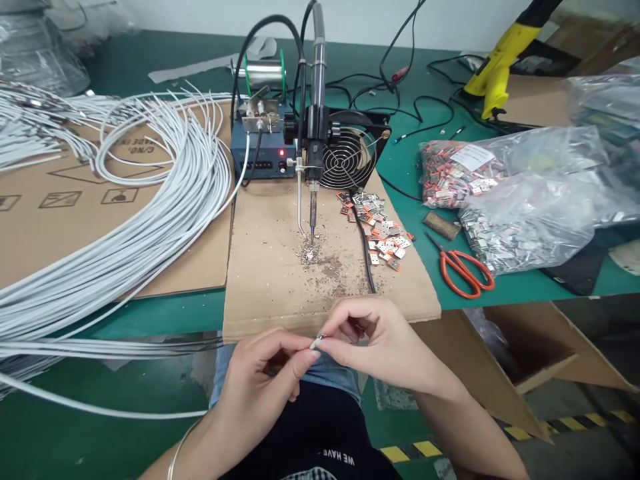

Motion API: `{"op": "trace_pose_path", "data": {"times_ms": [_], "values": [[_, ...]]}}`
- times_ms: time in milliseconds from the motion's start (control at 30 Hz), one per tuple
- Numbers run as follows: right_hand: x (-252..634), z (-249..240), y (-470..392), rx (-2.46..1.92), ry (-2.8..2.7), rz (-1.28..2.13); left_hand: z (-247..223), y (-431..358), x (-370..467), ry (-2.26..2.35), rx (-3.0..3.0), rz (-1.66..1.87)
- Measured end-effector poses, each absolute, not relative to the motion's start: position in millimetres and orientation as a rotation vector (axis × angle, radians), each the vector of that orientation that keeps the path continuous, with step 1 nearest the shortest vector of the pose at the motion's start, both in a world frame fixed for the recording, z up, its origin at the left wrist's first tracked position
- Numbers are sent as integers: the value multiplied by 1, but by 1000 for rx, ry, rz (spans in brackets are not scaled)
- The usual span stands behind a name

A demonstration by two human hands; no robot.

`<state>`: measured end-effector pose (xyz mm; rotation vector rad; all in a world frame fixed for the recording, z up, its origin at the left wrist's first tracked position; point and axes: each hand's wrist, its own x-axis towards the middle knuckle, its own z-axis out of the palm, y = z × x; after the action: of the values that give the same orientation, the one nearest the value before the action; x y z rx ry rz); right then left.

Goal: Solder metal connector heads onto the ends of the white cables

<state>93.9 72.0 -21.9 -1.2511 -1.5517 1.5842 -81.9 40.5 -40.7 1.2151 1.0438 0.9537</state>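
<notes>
"What's in those fingers?"
"A tiny pale piece with a metallic glint (pixel 316 343), mostly covered, over the lap by the brown cardboard sheet's (pixel 270 287) near edge. The left hand's (pixel 263 373) grip pinches it; so does the right hand's (pixel 380 340)."
"And the bags?"
"One white-labelled clear plastic bag (pixel 545 150) holds silver-and-orange metal pieces (pixel 463 177); the unlabelled clear plastic bag (pixel 560 207), plain silver pieces (pixel 493 240). Crumpled clear plastic (pixel 493 333) sits inside the open brown cardboard box (pixel 465 357)."
</notes>
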Motion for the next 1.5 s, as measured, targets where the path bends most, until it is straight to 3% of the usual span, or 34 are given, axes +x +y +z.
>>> {"op": "trace_pose_path", "data": {"times_ms": [100, 233, 300, 500, 800, 967, 1100, 1500], "values": [[86, -27, 66, -1209, -1494, 1483, -46, 40, -78, 1021, 1124, 987], [73, -38, 52, -1121, -1564, 941, -52, 40, -71, 960, 838, 992], [74, -40, 49, -1084, -1612, 851, -51, 41, -71, 945, 766, 944], [91, -34, 62, -1063, -1558, 1401, -46, 41, -78, 871, 783, 857], [95, -33, 66, -988, -1589, 1341, -52, 39, -79, 852, 864, 817], [87, -50, 66, -906, -981, 1965, -41, 44, -78, 900, 964, 866], [84, -53, 70, -874, -882, 2160, -33, 47, -79, 967, 1075, 872], [107, -16, 71, -1259, -1764, 1466, -40, 45, -77, 1020, 980, 871]]}}
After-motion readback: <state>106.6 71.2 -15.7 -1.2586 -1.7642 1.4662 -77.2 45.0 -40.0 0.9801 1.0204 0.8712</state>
